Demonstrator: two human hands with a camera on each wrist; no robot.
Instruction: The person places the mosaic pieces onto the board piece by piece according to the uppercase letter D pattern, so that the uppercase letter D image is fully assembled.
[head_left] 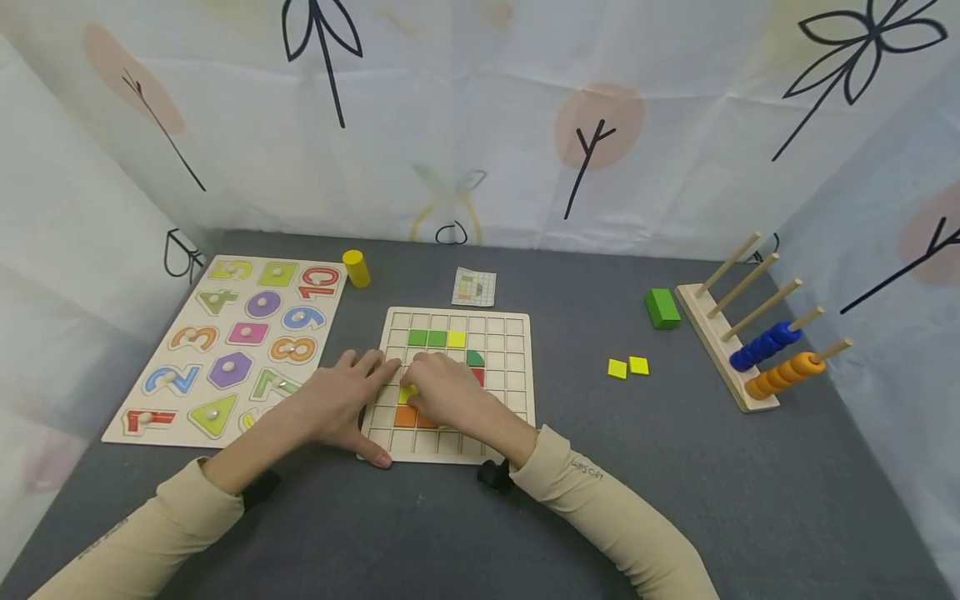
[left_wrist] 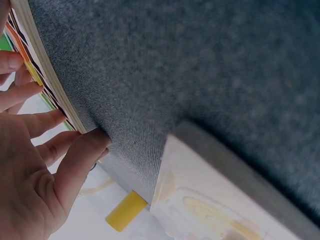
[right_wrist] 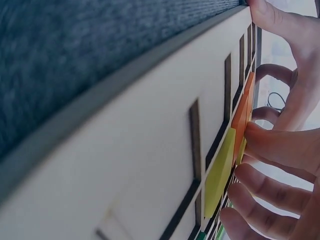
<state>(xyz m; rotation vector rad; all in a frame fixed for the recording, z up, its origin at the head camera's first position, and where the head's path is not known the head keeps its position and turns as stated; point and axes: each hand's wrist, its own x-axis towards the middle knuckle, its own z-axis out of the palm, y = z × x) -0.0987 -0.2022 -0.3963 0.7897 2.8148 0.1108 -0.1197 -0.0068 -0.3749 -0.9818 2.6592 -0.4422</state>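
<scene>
A pale wooden grid board (head_left: 517, 354) lies flat in front of me. My left hand (head_left: 337, 404) rests along its left side, fingers spread over the edge and thumb at the near left corner. Over the board's lower left part, my right hand (head_left: 453, 396) pinches a yellow tile (head_left: 406, 395) down at a cell, just above an orange tile (head_left: 405, 416). Farther up the grid sit green tiles (head_left: 417, 337), another yellow tile (head_left: 456, 339) and a green rounded piece (head_left: 475, 358). A red piece (head_left: 478, 377) is partly hidden behind the right hand.
A number-and-shape puzzle board (head_left: 262, 357) lies at left, with a yellow cylinder (head_left: 356, 269) by its far corner. Behind the grid is a small pattern card (head_left: 474, 287). Rightward are two loose yellow tiles (head_left: 617, 369), a green block (head_left: 662, 308) and a peg stand (head_left: 723, 367) with rings.
</scene>
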